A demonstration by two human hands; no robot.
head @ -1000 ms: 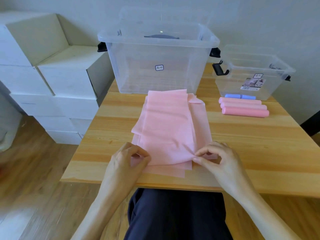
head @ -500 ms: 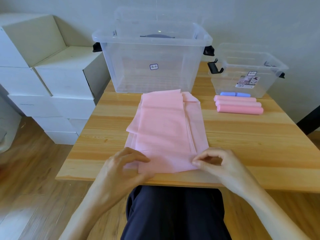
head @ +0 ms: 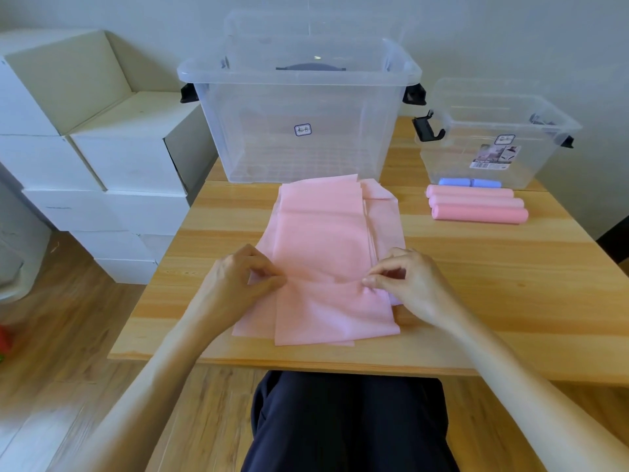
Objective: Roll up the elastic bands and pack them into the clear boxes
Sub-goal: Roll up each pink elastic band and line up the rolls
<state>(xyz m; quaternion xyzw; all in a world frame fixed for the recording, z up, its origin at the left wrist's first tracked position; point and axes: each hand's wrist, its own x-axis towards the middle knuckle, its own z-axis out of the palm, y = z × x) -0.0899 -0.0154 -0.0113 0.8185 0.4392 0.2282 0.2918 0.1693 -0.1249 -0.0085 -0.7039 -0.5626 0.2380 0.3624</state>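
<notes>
A stack of flat pink elastic bands lies on the wooden table in front of me. My left hand pinches the left edge of the top band, and my right hand pinches its right edge, a little way up from the near end. Three rolled pink bands lie side by side at the right, with two rolled blue bands just behind them. A large clear box stands open at the back centre. A smaller clear box stands open at the back right.
White cardboard boxes are stacked on the floor to the left of the table. My dark-trousered lap is under the near table edge. A black shape shows at the far right edge.
Both hands have moved up the band, away from its near end toward its middle, still pinching its two side edges. The near end now lies flat on the table.
</notes>
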